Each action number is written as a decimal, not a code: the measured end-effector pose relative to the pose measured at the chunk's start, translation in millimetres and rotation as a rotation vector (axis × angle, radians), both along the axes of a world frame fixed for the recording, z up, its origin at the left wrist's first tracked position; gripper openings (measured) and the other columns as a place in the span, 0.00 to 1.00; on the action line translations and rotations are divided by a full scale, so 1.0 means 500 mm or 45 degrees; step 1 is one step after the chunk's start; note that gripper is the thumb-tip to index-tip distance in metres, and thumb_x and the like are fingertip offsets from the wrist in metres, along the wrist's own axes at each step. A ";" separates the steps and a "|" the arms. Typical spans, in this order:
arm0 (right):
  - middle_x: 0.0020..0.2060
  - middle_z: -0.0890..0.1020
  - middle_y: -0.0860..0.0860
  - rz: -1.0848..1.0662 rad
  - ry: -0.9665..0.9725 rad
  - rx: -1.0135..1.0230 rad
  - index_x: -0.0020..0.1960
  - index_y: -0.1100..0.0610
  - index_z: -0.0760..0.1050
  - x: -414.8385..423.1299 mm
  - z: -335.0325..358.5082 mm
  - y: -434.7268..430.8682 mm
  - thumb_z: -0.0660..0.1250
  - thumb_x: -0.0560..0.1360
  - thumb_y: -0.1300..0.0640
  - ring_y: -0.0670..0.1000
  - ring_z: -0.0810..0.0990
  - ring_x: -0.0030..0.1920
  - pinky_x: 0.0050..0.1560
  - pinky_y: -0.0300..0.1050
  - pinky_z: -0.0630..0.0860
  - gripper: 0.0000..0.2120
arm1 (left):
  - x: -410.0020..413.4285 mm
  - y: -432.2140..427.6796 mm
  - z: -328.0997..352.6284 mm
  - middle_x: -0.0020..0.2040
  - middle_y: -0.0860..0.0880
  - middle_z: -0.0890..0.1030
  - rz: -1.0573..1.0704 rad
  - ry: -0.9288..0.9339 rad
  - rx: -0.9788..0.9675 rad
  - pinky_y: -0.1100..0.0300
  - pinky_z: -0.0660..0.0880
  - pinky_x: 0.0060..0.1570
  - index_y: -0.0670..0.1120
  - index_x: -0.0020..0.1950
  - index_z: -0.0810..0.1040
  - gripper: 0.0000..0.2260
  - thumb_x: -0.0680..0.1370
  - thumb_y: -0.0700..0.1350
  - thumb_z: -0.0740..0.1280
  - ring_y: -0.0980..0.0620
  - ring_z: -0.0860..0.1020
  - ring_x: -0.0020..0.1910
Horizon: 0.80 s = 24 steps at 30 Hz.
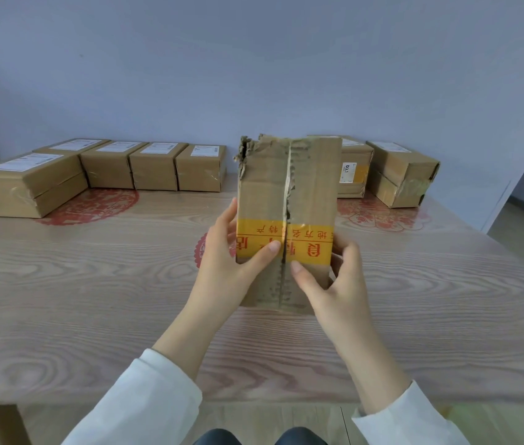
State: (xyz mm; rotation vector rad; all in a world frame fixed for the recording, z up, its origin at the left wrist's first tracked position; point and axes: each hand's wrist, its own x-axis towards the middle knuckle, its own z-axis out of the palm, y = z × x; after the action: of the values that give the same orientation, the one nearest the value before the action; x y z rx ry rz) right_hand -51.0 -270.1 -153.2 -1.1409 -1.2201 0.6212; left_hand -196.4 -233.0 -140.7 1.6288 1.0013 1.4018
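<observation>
A worn cardboard box (312,187) stands on end above the middle of the wooden table (93,284), with a torn top left corner, a split centre seam and a band of yellow tape with red characters. My left hand (225,261) grips its left side, thumb lying across the yellow tape. My right hand (337,281) grips its lower right side, thumb pressed on the front near the seam. The box's back and underside are hidden.
Several sealed cardboard boxes with white labels (154,170) line the table's far edge on the left, the nearest one (26,184) largest. Two more boxes (402,176) stand at the far right. Red paper-cut patterns lie under the tabletop film. A doorway opens at right.
</observation>
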 end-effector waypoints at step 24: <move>0.52 0.77 0.41 -0.035 -0.049 -0.011 0.53 0.43 0.67 0.001 0.046 -0.014 0.68 0.64 0.38 0.29 0.75 0.49 0.52 0.32 0.76 0.21 | 0.015 -0.022 0.037 0.55 0.55 0.80 -0.023 -0.088 0.008 0.60 0.77 0.53 0.48 0.65 0.67 0.30 0.66 0.54 0.71 0.61 0.79 0.54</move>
State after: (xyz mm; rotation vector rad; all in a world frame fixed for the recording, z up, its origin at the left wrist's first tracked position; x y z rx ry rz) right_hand -50.5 -277.2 -130.2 -1.1797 -1.2339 0.5864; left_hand -188.9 -244.0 -122.2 1.5792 0.9407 1.4405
